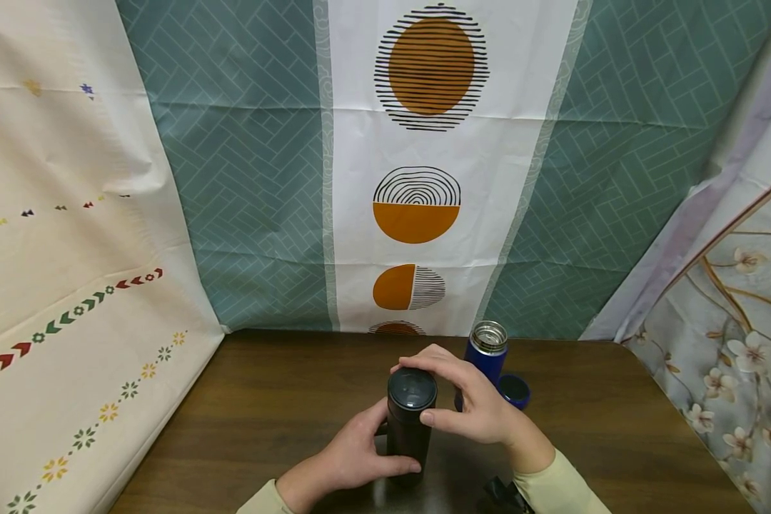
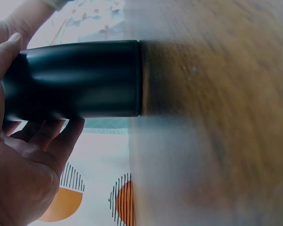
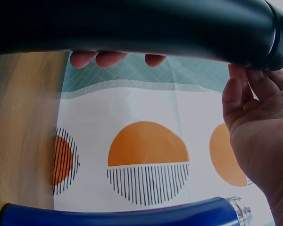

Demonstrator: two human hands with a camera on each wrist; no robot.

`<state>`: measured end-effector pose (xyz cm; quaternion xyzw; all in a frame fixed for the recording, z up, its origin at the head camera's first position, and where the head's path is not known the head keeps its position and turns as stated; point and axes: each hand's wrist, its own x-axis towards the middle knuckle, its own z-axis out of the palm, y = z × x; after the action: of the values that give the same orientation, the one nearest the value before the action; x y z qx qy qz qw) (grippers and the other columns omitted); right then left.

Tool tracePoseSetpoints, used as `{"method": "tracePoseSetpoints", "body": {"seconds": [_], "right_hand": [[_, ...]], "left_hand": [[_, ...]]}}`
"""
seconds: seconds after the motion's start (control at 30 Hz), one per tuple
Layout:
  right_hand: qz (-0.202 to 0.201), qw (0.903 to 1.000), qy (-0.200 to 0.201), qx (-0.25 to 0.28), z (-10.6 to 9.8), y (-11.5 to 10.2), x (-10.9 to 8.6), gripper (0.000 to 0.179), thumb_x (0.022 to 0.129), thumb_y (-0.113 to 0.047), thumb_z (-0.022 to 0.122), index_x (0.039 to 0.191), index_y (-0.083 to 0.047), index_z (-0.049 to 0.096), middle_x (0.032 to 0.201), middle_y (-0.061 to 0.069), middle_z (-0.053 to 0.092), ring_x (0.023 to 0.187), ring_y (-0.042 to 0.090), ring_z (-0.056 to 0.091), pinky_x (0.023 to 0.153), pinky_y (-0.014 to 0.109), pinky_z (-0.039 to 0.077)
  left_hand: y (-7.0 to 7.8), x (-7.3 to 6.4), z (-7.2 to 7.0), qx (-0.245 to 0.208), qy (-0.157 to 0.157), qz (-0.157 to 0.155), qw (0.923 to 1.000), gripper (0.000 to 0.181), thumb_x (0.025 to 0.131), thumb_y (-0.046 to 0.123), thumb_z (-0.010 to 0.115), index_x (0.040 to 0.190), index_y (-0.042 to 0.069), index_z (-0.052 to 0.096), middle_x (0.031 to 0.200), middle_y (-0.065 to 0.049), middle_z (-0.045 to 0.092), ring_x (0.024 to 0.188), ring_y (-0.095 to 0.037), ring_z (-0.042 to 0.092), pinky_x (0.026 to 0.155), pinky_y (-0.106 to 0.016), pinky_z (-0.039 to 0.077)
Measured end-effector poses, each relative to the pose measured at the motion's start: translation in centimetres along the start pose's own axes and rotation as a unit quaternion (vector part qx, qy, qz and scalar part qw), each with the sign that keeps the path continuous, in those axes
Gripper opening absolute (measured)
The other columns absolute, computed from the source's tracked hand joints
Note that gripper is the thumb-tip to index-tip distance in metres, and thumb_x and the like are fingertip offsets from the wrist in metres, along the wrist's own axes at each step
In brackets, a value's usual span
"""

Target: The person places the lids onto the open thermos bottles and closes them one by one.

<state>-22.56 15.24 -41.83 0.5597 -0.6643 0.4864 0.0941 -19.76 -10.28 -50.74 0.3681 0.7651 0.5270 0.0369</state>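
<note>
A black vacuum flask [image 1: 407, 444] stands upright on the brown wooden table, its base right at the tabletop in the left wrist view. My left hand [image 1: 358, 448] grips the body, thumb on the near side and fingers curled round behind. Round the rim of the flask's black lid [image 1: 412, 387] my right hand [image 1: 478, 401] has its thumb and fingers. In the right wrist view a thin seam shows between lid and body [image 3: 146, 28]. Just behind the right hand is a blue flask [image 1: 486, 359], upright with its steel mouth uncovered. A dark, blue-edged lid [image 1: 515, 390] lies beside it.
The wooden table [image 1: 283, 385] ends at a patterned green and white cloth [image 1: 417, 150] at the back. A cream cloth [image 1: 71, 285] hangs on the left, a floral one [image 1: 732, 357] on the right. A small black object [image 1: 506, 495] sits by the right sleeve.
</note>
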Motion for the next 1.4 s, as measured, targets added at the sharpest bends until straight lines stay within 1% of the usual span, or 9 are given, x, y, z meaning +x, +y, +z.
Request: {"method": "tracePoseSetpoints", "body": {"seconds": [0.23,0.47,0.6,0.7,0.9,1.17,1.23,1.3,1.4], "right_hand": [[-0.014,0.9993,0.020,-0.027,-0.02,0.28,0.00,0.070,0.089,-0.007,0.087,0.154,-0.004,0.061,0.139,0.013,0.071,0.120,0.026,0.063,0.101,0.040,0.055],[-0.015,0.9984,0.039,-0.039,-0.13,0.62,-0.24,0.072,0.083,-0.012,0.097,0.147,-0.004,0.065,0.131,0.013,0.071,0.109,0.022,0.064,0.089,0.036,0.056],[-0.002,0.9984,0.045,-0.034,-0.11,0.80,-0.36,0.075,0.080,-0.014,0.102,0.144,-0.004,0.066,0.129,0.013,0.071,0.107,0.022,0.064,0.088,0.037,0.056],[0.005,0.9983,0.048,-0.032,-0.12,0.88,-0.40,0.076,0.080,-0.020,0.104,0.143,-0.004,0.066,0.129,0.012,0.070,0.107,0.022,0.064,0.087,0.037,0.056],[0.007,0.9981,0.051,-0.034,-0.05,0.69,-0.21,0.075,0.083,-0.033,0.102,0.143,-0.006,0.065,0.129,0.011,0.070,0.106,0.021,0.063,0.085,0.038,0.055],[0.020,0.9979,0.050,-0.036,0.05,0.30,-0.08,0.075,0.083,-0.033,0.102,0.143,-0.009,0.064,0.130,0.009,0.068,0.106,0.020,0.063,0.085,0.038,0.055],[0.019,0.9979,0.048,-0.041,0.03,0.31,-0.10,0.073,0.087,-0.038,0.098,0.144,-0.008,0.063,0.132,0.009,0.068,0.107,0.020,0.062,0.086,0.038,0.055],[0.012,0.9981,0.044,-0.042,0.07,0.35,-0.12,0.070,0.094,-0.044,0.091,0.147,-0.008,0.062,0.136,0.011,0.068,0.110,0.021,0.062,0.088,0.038,0.055],[-0.004,0.9989,0.032,-0.034,0.11,0.29,-0.05,0.069,0.104,-0.047,0.079,0.154,-0.004,0.058,0.144,0.015,0.065,0.120,0.025,0.061,0.097,0.039,0.055]], "left_hand": [[0.19,-0.02,-0.01,-0.011,-0.001,-0.019,0.9998,0.078,0.094,0.036,0.094,0.159,0.039,0.051,0.152,0.009,0.064,0.133,-0.016,0.066,0.110,-0.042,0.056],[0.21,0.01,0.01,-0.009,0.001,-0.015,0.9999,0.076,0.094,0.035,0.094,0.158,0.038,0.052,0.152,0.008,0.064,0.133,-0.016,0.066,0.110,-0.042,0.056],[0.20,0.01,0.04,-0.006,-0.001,-0.012,0.9999,0.076,0.094,0.035,0.094,0.158,0.038,0.052,0.152,0.008,0.064,0.133,-0.016,0.066,0.109,-0.041,0.057],[0.20,0.01,0.07,-0.006,-0.001,-0.009,0.9999,0.076,0.094,0.034,0.094,0.158,0.038,0.052,0.152,0.007,0.064,0.132,-0.017,0.067,0.109,-0.041,0.057],[0.14,0.01,0.14,-0.011,-0.001,-0.009,0.9999,0.076,0.095,0.033,0.094,0.158,0.039,0.052,0.151,0.007,0.064,0.132,-0.017,0.067,0.109,-0.041,0.057],[0.14,0.08,0.12,-0.015,-0.003,-0.012,0.9998,0.077,0.095,0.033,0.093,0.159,0.039,0.051,0.152,0.007,0.064,0.132,-0.017,0.067,0.109,-0.041,0.057],[0.15,0.05,0.08,-0.015,-0.004,-0.014,0.9998,0.077,0.095,0.033,0.093,0.159,0.039,0.051,0.152,0.007,0.064,0.133,-0.017,0.066,0.109,-0.041,0.057],[0.08,0.02,0.08,-0.016,-0.004,-0.014,0.9998,0.077,0.095,0.034,0.093,0.159,0.038,0.051,0.152,0.007,0.064,0.133,-0.017,0.066,0.109,-0.041,0.057],[-0.01,-0.02,0.08,-0.017,-0.005,-0.014,0.9997,0.078,0.095,0.034,0.093,0.160,0.038,0.050,0.152,0.007,0.064,0.133,-0.017,0.066,0.110,-0.042,0.056]]}}
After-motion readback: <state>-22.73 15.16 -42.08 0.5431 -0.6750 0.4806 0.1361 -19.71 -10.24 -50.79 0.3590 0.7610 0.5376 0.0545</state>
